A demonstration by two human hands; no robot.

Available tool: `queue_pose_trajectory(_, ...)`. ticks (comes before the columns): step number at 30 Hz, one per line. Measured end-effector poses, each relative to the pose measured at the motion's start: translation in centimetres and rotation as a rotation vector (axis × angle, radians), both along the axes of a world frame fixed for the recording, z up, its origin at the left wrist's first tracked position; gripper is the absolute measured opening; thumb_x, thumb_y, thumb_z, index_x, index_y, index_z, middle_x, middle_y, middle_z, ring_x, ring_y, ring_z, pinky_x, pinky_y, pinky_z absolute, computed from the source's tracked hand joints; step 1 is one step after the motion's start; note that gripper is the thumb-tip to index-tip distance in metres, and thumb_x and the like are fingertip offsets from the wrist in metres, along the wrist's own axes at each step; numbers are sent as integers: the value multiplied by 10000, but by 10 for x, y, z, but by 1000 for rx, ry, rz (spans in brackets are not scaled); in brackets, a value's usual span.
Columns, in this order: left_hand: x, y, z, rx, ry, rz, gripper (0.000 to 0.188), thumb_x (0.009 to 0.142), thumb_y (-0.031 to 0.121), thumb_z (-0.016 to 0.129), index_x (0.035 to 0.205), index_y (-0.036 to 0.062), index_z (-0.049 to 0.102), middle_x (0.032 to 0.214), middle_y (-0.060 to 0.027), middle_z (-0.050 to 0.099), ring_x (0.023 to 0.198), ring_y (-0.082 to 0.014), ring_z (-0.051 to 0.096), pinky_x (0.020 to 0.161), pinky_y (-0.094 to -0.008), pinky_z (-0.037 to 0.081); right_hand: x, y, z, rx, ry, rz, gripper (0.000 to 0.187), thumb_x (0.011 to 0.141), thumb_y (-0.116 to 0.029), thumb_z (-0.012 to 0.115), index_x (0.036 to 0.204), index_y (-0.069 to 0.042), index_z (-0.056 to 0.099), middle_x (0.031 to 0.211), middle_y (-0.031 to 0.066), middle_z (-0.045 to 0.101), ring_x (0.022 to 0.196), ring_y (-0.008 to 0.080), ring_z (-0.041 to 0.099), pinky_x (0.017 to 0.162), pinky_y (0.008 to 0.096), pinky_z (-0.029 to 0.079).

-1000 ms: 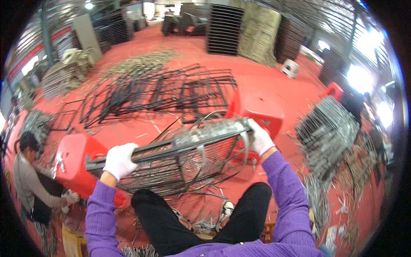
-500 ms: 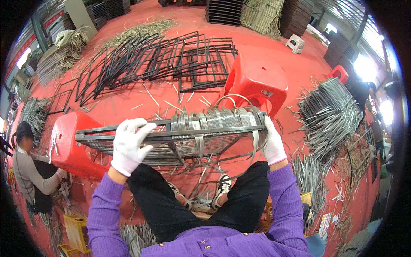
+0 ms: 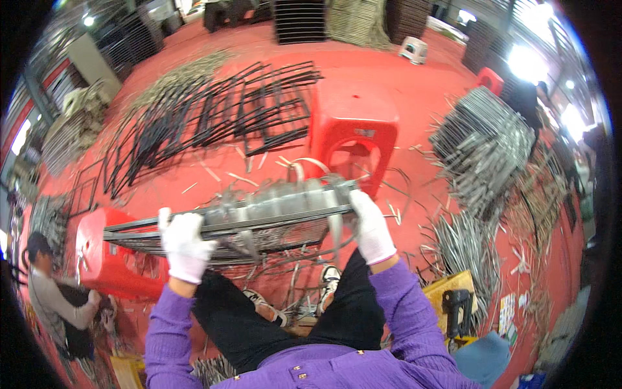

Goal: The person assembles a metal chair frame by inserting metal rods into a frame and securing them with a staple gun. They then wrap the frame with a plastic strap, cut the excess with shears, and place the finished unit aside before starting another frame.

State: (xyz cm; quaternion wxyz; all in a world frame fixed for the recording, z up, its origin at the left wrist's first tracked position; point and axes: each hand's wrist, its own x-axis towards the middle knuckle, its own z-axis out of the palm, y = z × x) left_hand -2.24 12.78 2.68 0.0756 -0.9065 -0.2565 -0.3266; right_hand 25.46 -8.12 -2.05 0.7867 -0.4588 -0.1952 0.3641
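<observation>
A dark metal frame (image 3: 275, 221), wrapped with rows of grey flat strips (image 3: 285, 200), lies across in front of me above my knees. Its left end reaches over a red plastic stool. My left hand (image 3: 184, 246), in a white glove, is closed on the long bar near the left part, thumb pointing right. The right end is gripped by my right hand (image 3: 372, 227), also gloved in white; its fingertips are partly hidden behind the frame. Loose strip ends (image 3: 335, 228) hang below the bar by my right hand, and a pale strip loops up above it. Motion blurs the strips.
Red stools stand at the left (image 3: 97, 272) and beyond the frame (image 3: 356, 117). Black metal frames (image 3: 214, 110) are piled on the red floor. Bundles of grey strips (image 3: 483, 149) lie at right, near a yellow stool (image 3: 447, 295) holding a black tool. A co-worker (image 3: 58, 298) sits at left.
The view has turned, shifting the surroundings. Both hands, still on the frame, have moved left and slightly lower in the picture. The frame tilts a little more, its right end higher.
</observation>
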Motion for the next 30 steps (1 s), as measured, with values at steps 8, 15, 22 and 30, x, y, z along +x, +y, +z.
queue_pose_trajectory(8,13,-4,-7,-67,-137,229,554,592,77,735,1132,129,626,1241,-106,547,1206,-310,475,1072,-421,334,-56,-44,4,-22,75,5,343,1034,-241,458,1285,-25,549,1223,78,640,1116,182,617,961,372,501)
queue_pose_trajectory(15,26,-87,-33,-749,-461,-15,263,861,38,672,1118,-7,634,1014,-119,649,1001,-223,635,877,-338,499,-50,-35,5,197,130,-22,272,1032,-192,489,1202,4,570,1145,63,644,1028,123,609,918,297,489)
queue_pose_trajectory(22,83,-79,-27,-1987,-1036,-348,414,1012,429,517,1278,113,535,1182,-98,631,1084,-273,606,950,-448,484,-49,-32,-2,61,59,-75,239,1035,-222,506,1173,-45,586,1046,21,644,901,67,573,779,250,455)
queue_pose_trajectory(30,84,-67,-12,-1896,-1209,-220,228,952,281,651,1140,177,572,1055,-42,651,911,-220,645,808,-407,561,-55,-88,-66,-332,-225,-195,338,973,-186,582,1267,-27,530,1218,128,621,1130,238,607,964,368,490)
